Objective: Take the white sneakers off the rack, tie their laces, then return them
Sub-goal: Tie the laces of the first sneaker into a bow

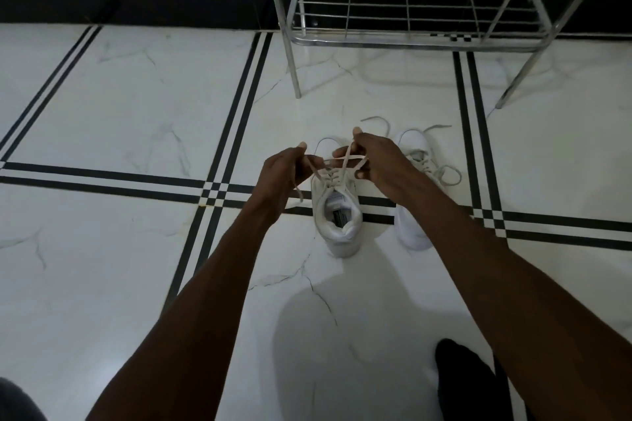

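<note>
Both sneakers sit on the tiled floor point(136, 113) before the metal rack point(407, 20). Left hand point(280, 174) and right hand point(379, 164) each pinch a lace end over the left sneaker point(337, 215), strands crossed.

Right sneaker point(410, 225): laces look loosely looped, probably untied; partly hidden.

Risk: uneven tension lets the crossing slip; a hard pull drags the unanchored shoe.

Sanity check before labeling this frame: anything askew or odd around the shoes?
Nothing damaged or spilled. Both sneakers sit on the floor in front of the rack. The left hand and right hand hold the laces of the left sneaker. The right sneaker has loose lace ends trailing on the tile.
</note>
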Demonstrator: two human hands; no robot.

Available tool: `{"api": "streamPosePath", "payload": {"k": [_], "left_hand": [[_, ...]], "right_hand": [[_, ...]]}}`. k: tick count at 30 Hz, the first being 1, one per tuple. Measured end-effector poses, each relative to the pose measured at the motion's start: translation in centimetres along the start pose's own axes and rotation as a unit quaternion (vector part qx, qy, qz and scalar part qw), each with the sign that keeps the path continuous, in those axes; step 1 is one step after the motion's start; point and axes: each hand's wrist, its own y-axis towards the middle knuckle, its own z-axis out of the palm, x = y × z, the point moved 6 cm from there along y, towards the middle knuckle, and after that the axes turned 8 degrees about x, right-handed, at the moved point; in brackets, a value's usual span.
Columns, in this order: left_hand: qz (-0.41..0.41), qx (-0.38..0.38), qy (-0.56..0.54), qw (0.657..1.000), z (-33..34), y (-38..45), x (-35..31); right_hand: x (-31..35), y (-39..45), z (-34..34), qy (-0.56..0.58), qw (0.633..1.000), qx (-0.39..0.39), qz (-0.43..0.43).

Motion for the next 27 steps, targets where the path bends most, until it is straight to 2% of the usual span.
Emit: {"api": "streamPosePath", "payload": {"k": [4, 9, 16, 23, 27], "left_hand": [[0.007, -0.026, 0.037, 0.999, 1.6, 1.3, -0.3], [0.038, 0.007, 0.108, 0.993, 2.2, 2.0, 0.2], [0.043, 0.053, 0.149, 0.986, 1.9, 1.3, 0.0], [0.070, 0.083, 0.227, 0.968, 2.0, 1.4, -0.9], [0.088, 0.079, 0.282, 0.952, 2.3, 1.8, -1.1]], "right_hand": [[-1.3, 0.8, 0.3, -0.001, 1.000, -0.014, -0.007], [-2.2, 1.2, 0.7, -0.041, 0.999, -0.004, 0.017], [-1.3, 1.2, 1.2, -0.054, 0.998, 0.014, -0.013], [-1.7, 1.5, -0.2, -0.026, 0.997, -0.073, 0.017], [-1.5, 1.5, -0.5, 0.003, 0.997, -0.069, -0.020]]}}
